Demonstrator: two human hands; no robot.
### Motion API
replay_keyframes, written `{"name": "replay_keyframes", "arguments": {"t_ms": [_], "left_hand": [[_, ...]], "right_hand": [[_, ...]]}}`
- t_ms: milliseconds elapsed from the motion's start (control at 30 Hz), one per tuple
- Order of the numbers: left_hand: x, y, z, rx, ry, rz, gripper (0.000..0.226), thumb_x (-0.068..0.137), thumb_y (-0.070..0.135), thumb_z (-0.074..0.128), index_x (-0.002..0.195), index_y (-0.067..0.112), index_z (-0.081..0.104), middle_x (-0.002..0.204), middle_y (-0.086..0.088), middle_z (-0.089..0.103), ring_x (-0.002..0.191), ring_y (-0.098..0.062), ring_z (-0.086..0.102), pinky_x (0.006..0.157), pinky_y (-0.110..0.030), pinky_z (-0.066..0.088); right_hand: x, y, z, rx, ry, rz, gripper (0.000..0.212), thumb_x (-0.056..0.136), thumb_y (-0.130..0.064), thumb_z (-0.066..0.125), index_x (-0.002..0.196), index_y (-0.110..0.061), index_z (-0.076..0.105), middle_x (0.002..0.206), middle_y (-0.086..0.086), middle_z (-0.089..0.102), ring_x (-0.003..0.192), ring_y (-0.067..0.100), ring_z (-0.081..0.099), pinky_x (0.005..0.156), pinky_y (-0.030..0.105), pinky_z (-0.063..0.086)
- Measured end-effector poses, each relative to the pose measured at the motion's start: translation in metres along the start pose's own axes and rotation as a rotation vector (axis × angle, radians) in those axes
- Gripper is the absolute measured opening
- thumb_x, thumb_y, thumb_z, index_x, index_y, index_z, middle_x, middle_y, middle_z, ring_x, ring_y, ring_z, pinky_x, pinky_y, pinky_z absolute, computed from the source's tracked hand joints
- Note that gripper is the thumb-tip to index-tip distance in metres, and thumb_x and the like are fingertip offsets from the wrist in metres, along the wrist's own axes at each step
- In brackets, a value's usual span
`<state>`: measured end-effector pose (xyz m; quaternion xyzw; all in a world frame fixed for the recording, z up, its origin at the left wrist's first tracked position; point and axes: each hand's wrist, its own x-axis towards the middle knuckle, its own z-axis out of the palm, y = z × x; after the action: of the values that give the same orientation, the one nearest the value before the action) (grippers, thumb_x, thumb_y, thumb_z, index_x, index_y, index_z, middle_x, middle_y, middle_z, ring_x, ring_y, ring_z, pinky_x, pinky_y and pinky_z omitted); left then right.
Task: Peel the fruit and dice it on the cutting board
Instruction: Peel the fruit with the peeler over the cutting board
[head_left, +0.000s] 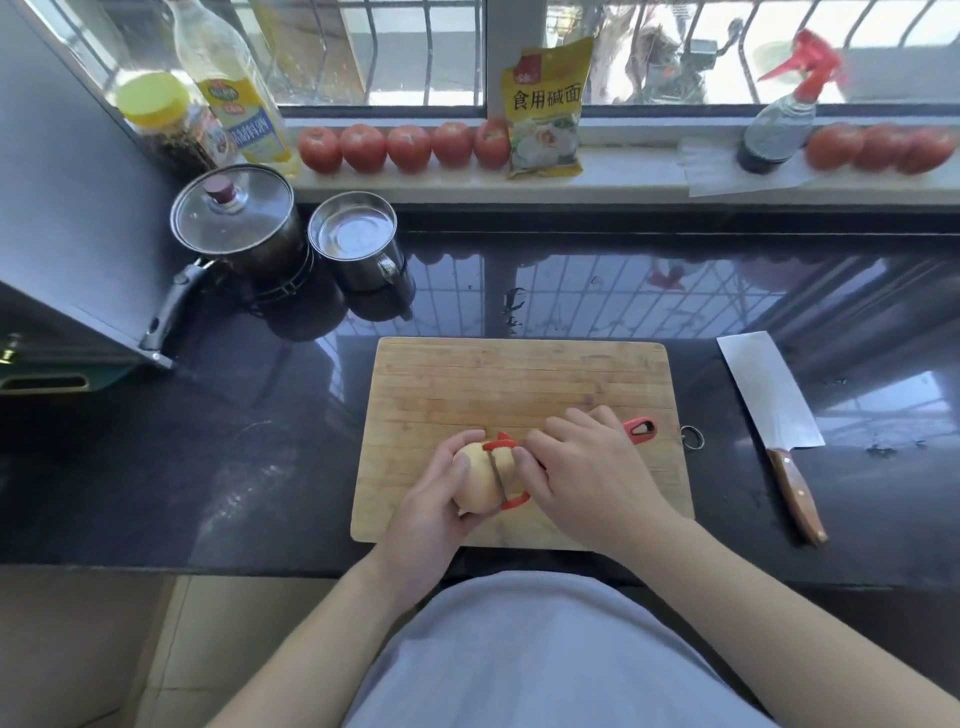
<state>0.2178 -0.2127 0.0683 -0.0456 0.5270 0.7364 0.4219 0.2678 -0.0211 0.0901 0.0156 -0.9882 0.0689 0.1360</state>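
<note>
Fruit sits over the near edge of the cutting board, cupped in the left hand. Right hand grips the red peeler, blade on the fruit. Risk: a slip nicks the left thumb, just beside the blade.
</note>
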Motion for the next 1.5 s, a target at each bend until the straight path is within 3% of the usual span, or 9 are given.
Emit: {"name": "replay_keyframes", "arguments": {"t_ms": [133,333,600,833,1033,1167,1267,1400,1500], "left_hand": [[-0.002,-0.002,0.007,0.072,0.07,0.033,0.04,0.106,0.041,0.043,0.138,0.021,0.056,0.128,-0.011,0.067,0.117,-0.024,0.063,0.109,-0.053,0.05],[-0.002,-0.004,0.014,0.114,0.133,0.089,0.046,0.103,0.05,0.043,0.137,0.021,0.054,0.132,-0.017,0.064,0.115,-0.026,0.064,0.108,-0.056,0.05],[0.002,-0.003,0.013,0.044,0.16,0.106,0.039,0.108,0.041,0.042,0.133,0.014,0.057,0.132,-0.022,0.064,0.118,-0.034,0.064,0.103,-0.058,0.052],[0.003,0.001,0.013,0.084,0.141,0.114,0.052,0.092,0.057,0.06,0.13,0.022,0.06,0.127,-0.016,0.068,0.112,-0.026,0.067,0.101,-0.052,0.054],[0.009,-0.001,0.012,0.223,0.184,0.175,0.035,0.099,0.052,0.058,0.125,0.028,0.061,0.12,-0.01,0.069,0.102,-0.018,0.067,0.086,-0.038,0.061],[0.018,-0.003,0.009,0.395,0.235,0.172,0.017,0.107,0.034,0.052,0.121,0.028,0.06,0.113,-0.003,0.068,0.095,-0.015,0.065,0.074,-0.028,0.058],[0.023,-0.006,0.005,0.407,0.273,0.107,0.018,0.108,0.032,0.05,0.123,0.026,0.058,0.121,-0.002,0.063,0.102,-0.017,0.064,0.072,-0.022,0.058],[0.025,-0.004,0.007,0.143,0.318,-0.019,0.032,0.104,0.039,0.055,0.125,0.016,0.048,0.126,-0.007,0.062,0.105,-0.024,0.067,0.083,-0.04,0.062],[0.024,0.0,0.007,0.037,0.269,-0.05,0.046,0.095,0.05,0.055,0.125,0.015,0.054,0.125,-0.008,0.065,0.102,-0.024,0.067,0.091,-0.048,0.059]], "right_hand": [[-0.001,-0.015,0.003,-0.001,0.052,0.044,0.039,0.099,-0.031,0.051,0.061,-0.02,0.053,0.058,-0.002,0.051,0.06,0.024,0.048,0.062,0.041,0.038],[0.001,-0.018,0.006,-0.03,0.106,0.064,0.043,0.099,-0.032,0.051,0.058,-0.02,0.051,0.053,-0.001,0.046,0.056,0.024,0.044,0.059,0.04,0.036],[-0.002,-0.006,0.011,-0.023,0.107,0.106,0.041,0.098,-0.032,0.054,0.058,-0.02,0.054,0.054,-0.003,0.046,0.058,0.024,0.044,0.061,0.04,0.035],[0.002,-0.011,0.012,-0.032,0.145,0.101,0.042,0.097,-0.032,0.054,0.057,-0.02,0.05,0.052,-0.002,0.043,0.056,0.024,0.043,0.059,0.039,0.035],[0.009,-0.008,0.015,-0.099,0.148,0.026,0.045,0.098,-0.031,0.055,0.055,-0.019,0.05,0.051,0.0,0.044,0.054,0.025,0.043,0.057,0.041,0.037],[0.012,0.015,0.037,-0.239,-0.038,0.035,0.043,0.096,-0.03,0.059,0.055,-0.019,0.055,0.053,0.002,0.052,0.056,0.026,0.048,0.062,0.042,0.041],[0.011,0.04,0.053,-0.326,-0.203,0.14,0.039,0.094,-0.027,0.064,0.056,-0.017,0.06,0.056,0.004,0.058,0.06,0.028,0.054,0.068,0.042,0.042],[0.009,0.05,0.058,-0.351,-0.235,0.191,0.037,0.099,-0.029,0.058,0.064,-0.016,0.064,0.065,0.006,0.062,0.07,0.031,0.055,0.072,0.043,0.039],[0.003,0.054,0.052,-0.364,-0.282,0.235,0.032,0.099,-0.031,0.052,0.072,-0.022,0.065,0.075,0.001,0.064,0.077,0.029,0.056,0.074,0.043,0.036]]}}
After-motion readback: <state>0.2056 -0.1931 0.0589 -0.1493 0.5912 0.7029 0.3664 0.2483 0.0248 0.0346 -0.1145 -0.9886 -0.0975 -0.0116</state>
